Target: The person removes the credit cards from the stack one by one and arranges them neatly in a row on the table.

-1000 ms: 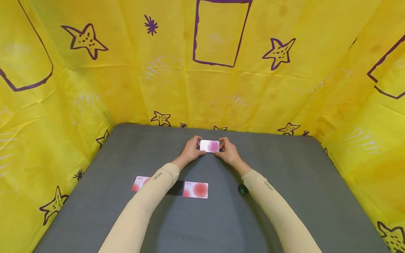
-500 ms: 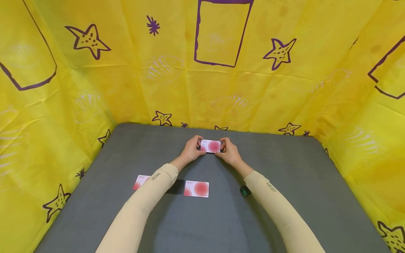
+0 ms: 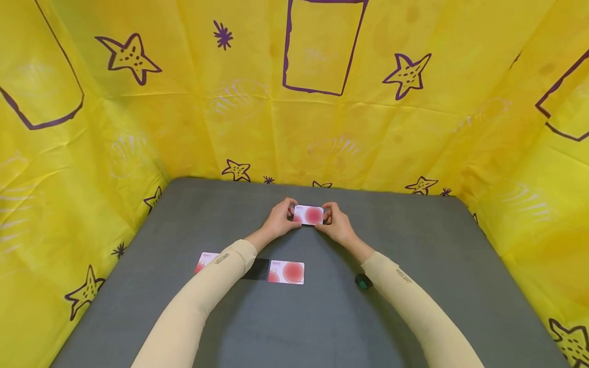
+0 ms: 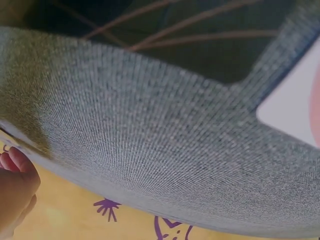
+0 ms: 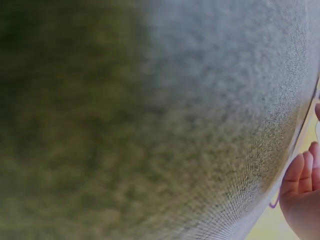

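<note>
Card [image 3: 309, 215], pink and white, is held directly between left hand [image 3: 278, 219] and right hand [image 3: 338, 223], its long axis running from one to the other, each pinching a short end, toward the counter's [image 3: 391, 225] far side.

The cards [image 3: 309, 215] look smooth plastic, the tabletop [image 3: 322, 322] ribbed cloth, the backdrop [image 3: 239, 128] shiny fabric.

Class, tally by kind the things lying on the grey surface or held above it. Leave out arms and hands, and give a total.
Pink-and-white cards: 3 (held card, uncovered card, partly hidden card)
Black flat piece, partly hidden: 1
Small dark-green item: 1
Total visible: 5
</note>
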Demonstrator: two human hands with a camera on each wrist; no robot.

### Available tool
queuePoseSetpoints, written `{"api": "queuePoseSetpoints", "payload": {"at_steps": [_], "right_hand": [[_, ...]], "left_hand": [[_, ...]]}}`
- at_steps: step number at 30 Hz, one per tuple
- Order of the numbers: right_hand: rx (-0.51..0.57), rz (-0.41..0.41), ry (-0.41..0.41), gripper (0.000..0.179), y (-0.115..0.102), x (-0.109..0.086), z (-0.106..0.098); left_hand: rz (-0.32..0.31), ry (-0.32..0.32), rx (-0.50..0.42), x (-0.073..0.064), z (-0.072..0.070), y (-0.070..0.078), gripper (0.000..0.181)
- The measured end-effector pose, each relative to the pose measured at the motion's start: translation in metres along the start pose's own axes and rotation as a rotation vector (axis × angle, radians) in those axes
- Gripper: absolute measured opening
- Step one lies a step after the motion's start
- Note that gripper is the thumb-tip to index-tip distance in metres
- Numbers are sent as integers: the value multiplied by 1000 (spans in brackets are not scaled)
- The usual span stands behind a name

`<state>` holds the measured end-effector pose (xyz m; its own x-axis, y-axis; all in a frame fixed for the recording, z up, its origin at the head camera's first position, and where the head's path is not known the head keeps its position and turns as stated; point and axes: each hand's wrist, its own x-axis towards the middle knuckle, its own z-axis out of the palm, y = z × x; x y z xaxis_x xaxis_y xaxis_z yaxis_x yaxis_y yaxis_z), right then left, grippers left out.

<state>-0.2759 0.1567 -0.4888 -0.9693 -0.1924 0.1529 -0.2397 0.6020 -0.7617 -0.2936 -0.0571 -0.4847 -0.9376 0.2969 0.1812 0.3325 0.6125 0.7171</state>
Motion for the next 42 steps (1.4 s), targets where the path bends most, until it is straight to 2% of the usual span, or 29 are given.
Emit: {"api": "queuePoseSetpoints", "payload": {"at_steps": [11, 18, 32, 42], "right_hand": [[-8, -29, -20, 58, 2, -14, -8], [-23, -37, -33, 57, 1, -28, -13], [-30, -17, -60, 57, 1, -49, -18], [-42, 18, -102, 58, 0, -68, -23]], "left_hand": [[2, -31, -15, -14, 1, 8, 56], [36, -47, -30, -23, 4, 11, 55], [93, -88, -51, -42, 6, 17, 54], [85, -158, -48, -56, 6, 24, 52]]}}
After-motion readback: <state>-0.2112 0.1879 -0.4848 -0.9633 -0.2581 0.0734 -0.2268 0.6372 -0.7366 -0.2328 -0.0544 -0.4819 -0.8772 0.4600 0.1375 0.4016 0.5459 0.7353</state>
